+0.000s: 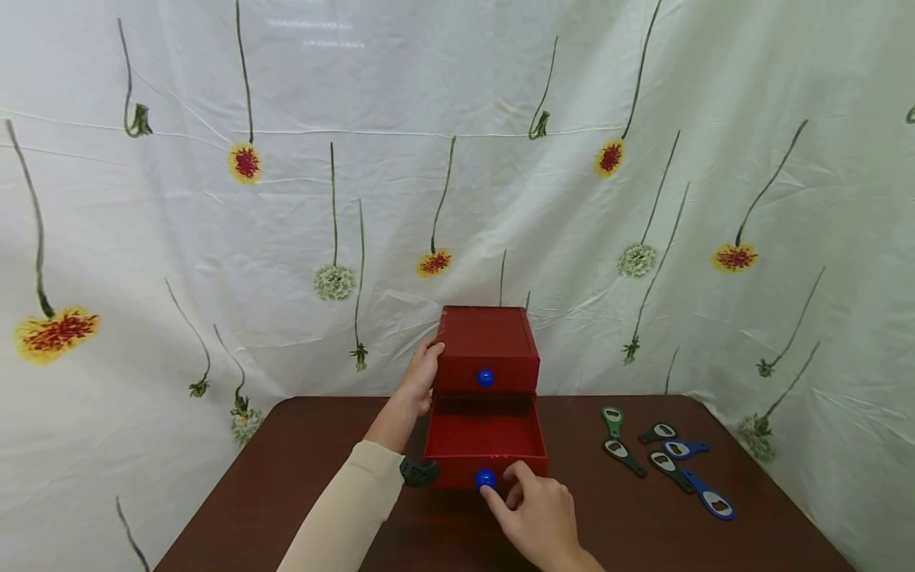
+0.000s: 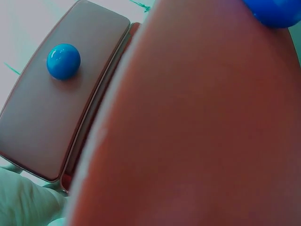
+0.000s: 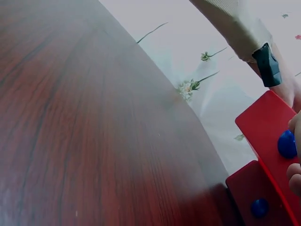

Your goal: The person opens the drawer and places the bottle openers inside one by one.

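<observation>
Left hand, extended, braces the drawer cabinet near the surface's far edge; right hand, half-curled, touches the knob of the pulled-out lower drawer, pinch unconfirmed. Apparent step: drawer sliding; next likely needs straight travel.

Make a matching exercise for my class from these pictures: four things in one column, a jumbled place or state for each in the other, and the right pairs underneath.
Things
1. left hand
2. right hand
3. top drawer
4. bottle openers

Places and states
A. closed
B. lying on the table, to the right of the red box
C. against the side of the red box
D. at the blue knob of the open drawer

Pairs: 1-C, 2-D, 3-A, 4-B
</observation>
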Action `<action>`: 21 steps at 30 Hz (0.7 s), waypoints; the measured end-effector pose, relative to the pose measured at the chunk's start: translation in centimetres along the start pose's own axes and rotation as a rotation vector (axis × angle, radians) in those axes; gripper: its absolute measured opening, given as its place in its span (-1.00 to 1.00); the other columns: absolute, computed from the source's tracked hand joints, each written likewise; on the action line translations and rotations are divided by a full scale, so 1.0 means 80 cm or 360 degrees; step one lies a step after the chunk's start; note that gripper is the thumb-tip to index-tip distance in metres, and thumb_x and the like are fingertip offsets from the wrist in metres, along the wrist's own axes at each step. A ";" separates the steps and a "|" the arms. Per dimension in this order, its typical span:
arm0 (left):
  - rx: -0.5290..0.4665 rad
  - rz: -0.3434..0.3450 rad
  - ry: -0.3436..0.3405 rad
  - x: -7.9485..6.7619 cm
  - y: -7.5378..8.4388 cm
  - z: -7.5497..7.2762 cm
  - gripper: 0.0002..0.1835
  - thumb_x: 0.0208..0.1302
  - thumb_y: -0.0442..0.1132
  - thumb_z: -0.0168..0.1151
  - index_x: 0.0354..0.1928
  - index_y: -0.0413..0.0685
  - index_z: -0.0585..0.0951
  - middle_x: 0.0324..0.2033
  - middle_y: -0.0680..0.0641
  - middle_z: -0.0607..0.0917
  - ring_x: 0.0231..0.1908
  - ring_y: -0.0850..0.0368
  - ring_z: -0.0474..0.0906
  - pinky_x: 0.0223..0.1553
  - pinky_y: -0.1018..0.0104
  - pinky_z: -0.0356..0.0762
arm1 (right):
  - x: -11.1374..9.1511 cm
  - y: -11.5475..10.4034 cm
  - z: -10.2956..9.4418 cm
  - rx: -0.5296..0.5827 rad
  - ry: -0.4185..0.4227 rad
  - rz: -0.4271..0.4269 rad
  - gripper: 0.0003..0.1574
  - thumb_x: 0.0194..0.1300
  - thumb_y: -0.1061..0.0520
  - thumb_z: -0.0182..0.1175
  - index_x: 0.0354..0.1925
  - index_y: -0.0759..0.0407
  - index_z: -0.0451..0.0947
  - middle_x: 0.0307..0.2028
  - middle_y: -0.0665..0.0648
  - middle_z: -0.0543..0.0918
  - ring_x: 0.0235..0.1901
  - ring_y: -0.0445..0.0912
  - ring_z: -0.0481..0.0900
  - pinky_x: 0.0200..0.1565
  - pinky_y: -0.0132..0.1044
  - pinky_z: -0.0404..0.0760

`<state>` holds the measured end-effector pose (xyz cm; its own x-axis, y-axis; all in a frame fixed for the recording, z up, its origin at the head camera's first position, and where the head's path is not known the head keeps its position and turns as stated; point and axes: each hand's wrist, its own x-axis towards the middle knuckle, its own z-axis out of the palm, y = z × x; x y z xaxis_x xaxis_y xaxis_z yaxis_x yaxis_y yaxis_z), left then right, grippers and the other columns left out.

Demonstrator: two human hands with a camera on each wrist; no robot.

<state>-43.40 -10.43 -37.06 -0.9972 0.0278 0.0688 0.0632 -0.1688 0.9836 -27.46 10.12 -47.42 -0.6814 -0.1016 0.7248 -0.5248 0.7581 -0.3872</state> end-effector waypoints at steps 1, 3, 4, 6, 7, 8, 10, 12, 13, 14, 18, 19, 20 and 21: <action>0.0001 0.0001 -0.0002 0.000 0.000 0.000 -0.39 0.61 -0.03 -0.06 0.59 0.00 0.16 0.37 -0.28 0.36 0.26 -0.24 0.39 0.20 -0.15 0.39 | 0.000 0.001 -0.003 -0.0002 0.0011 -0.0008 -0.60 0.14 -0.19 0.55 -0.40 -0.02 0.59 -0.71 -0.40 0.35 -0.73 -0.48 0.23 -0.63 -0.44 0.32; 0.0001 -0.0001 -0.0004 0.000 0.000 0.000 -0.37 0.62 -0.03 -0.07 0.60 -0.01 0.13 0.38 -0.28 0.34 0.28 -0.25 0.37 0.22 -0.15 0.37 | 0.000 0.005 -0.009 -0.0014 0.0028 -0.0027 -0.61 0.12 -0.17 0.57 -0.42 -0.02 0.59 -0.71 -0.42 0.34 -0.73 -0.50 0.22 -0.64 -0.45 0.32; 0.0001 -0.0003 -0.0004 0.000 0.001 0.001 -0.37 0.62 -0.03 -0.07 0.60 -0.01 0.12 0.39 -0.28 0.33 0.29 -0.25 0.36 0.23 -0.15 0.37 | 0.001 0.007 -0.012 -0.0016 0.0039 -0.0035 -0.61 0.11 -0.16 0.58 -0.42 -0.01 0.60 -0.71 -0.42 0.34 -0.73 -0.50 0.22 -0.64 -0.45 0.32; 0.0001 -0.0005 -0.0007 0.000 0.000 0.001 -0.37 0.62 -0.03 -0.07 0.60 -0.02 0.12 0.40 -0.28 0.33 0.29 -0.26 0.36 0.23 -0.16 0.37 | 0.002 0.013 -0.019 -0.0019 0.0059 -0.0048 -0.62 0.08 -0.13 0.59 -0.45 -0.03 0.59 -0.71 -0.42 0.35 -0.73 -0.51 0.23 -0.64 -0.45 0.33; -0.0002 -0.0008 -0.0010 0.000 0.001 0.001 -0.37 0.62 -0.03 -0.07 0.60 -0.02 0.12 0.40 -0.28 0.33 0.30 -0.26 0.35 0.23 -0.17 0.37 | 0.003 0.015 -0.022 -0.0018 0.0072 -0.0053 -0.62 0.07 -0.11 0.60 -0.45 -0.03 0.58 -0.71 -0.41 0.36 -0.72 -0.51 0.24 -0.65 -0.45 0.34; -0.0004 -0.0011 -0.0012 0.000 0.000 0.001 -0.37 0.62 -0.03 -0.07 0.60 -0.01 0.12 0.39 -0.28 0.33 0.29 -0.26 0.36 0.22 -0.17 0.37 | 0.004 0.019 -0.025 -0.0024 0.0083 -0.0056 -0.63 0.05 -0.10 0.61 -0.46 -0.03 0.58 -0.71 -0.40 0.37 -0.72 -0.51 0.25 -0.65 -0.45 0.35; -0.0010 -0.0020 -0.0011 0.000 0.000 0.000 -0.37 0.62 -0.03 -0.06 0.60 0.00 0.13 0.39 -0.28 0.34 0.29 -0.25 0.36 0.22 -0.16 0.37 | 0.006 0.024 -0.032 -0.0023 0.0113 -0.0060 -0.63 0.03 -0.06 0.63 -0.47 -0.04 0.58 -0.70 -0.38 0.40 -0.71 -0.50 0.27 -0.65 -0.44 0.35; -0.0017 -0.0024 -0.0008 0.001 0.000 0.000 -0.38 0.62 -0.03 -0.06 0.60 0.01 0.14 0.38 -0.27 0.35 0.28 -0.25 0.37 0.21 -0.16 0.38 | 0.008 0.030 -0.039 -0.0031 0.0145 -0.0059 -0.63 0.01 -0.03 0.64 -0.48 -0.04 0.58 -0.69 -0.36 0.45 -0.70 -0.50 0.30 -0.64 -0.44 0.36; -0.0018 -0.0023 -0.0005 0.001 0.000 0.000 -0.38 0.62 -0.03 -0.06 0.60 0.01 0.14 0.38 -0.27 0.35 0.28 -0.24 0.37 0.20 -0.16 0.38 | 0.009 0.033 -0.041 -0.0035 0.0158 -0.0052 -0.63 0.01 -0.02 0.64 -0.49 -0.04 0.58 -0.69 -0.36 0.47 -0.69 -0.50 0.31 -0.63 -0.44 0.37; -0.0013 -0.0018 -0.0003 0.002 0.000 0.000 -0.38 0.62 -0.02 -0.06 0.60 0.00 0.14 0.38 -0.27 0.35 0.28 -0.25 0.37 0.20 -0.15 0.39 | 0.010 0.036 -0.044 -0.0043 0.0168 -0.0044 -0.63 0.01 -0.02 0.64 -0.49 -0.05 0.58 -0.68 -0.35 0.48 -0.69 -0.50 0.32 -0.63 -0.44 0.37; -0.0004 -0.0030 -0.0008 0.002 0.000 -0.001 -0.37 0.61 -0.02 -0.05 0.60 0.03 0.13 0.38 -0.27 0.35 0.28 -0.24 0.37 0.19 -0.16 0.39 | 0.014 0.047 -0.055 -0.0057 0.0197 -0.0006 -0.64 0.02 0.00 0.64 -0.50 -0.06 0.58 -0.67 -0.36 0.51 -0.68 -0.49 0.35 -0.62 -0.43 0.38; 0.0003 -0.0036 -0.0008 0.002 0.000 -0.001 -0.37 0.61 -0.01 -0.05 0.60 0.04 0.13 0.39 -0.26 0.35 0.28 -0.24 0.37 0.18 -0.16 0.39 | 0.015 0.050 -0.058 -0.0062 0.0199 0.0003 -0.65 0.02 -0.01 0.64 -0.49 -0.06 0.58 -0.68 -0.35 0.51 -0.68 -0.49 0.36 -0.62 -0.42 0.38; 0.0005 -0.0044 -0.0009 0.001 0.001 -0.002 -0.37 0.61 -0.01 -0.05 0.60 0.05 0.13 0.39 -0.26 0.34 0.28 -0.24 0.37 0.19 -0.17 0.38 | 0.017 0.052 -0.061 -0.0070 0.0204 0.0007 -0.65 0.03 -0.01 0.64 -0.49 -0.05 0.59 -0.68 -0.34 0.52 -0.68 -0.48 0.36 -0.62 -0.42 0.38; 0.0006 -0.0051 -0.0009 0.001 0.001 -0.002 -0.37 0.61 -0.01 -0.05 0.60 0.06 0.14 0.40 -0.25 0.34 0.28 -0.24 0.37 0.18 -0.18 0.38 | 0.018 0.055 -0.063 -0.0076 0.0209 0.0008 -0.66 0.03 -0.01 0.63 -0.49 -0.04 0.60 -0.68 -0.33 0.52 -0.68 -0.48 0.37 -0.62 -0.41 0.39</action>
<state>-43.51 -10.60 -36.99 -0.9985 0.0385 0.0380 0.0312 -0.1641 0.9860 -28.20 16.58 -45.20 -0.6098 -0.0148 0.7924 -0.4944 0.7885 -0.3657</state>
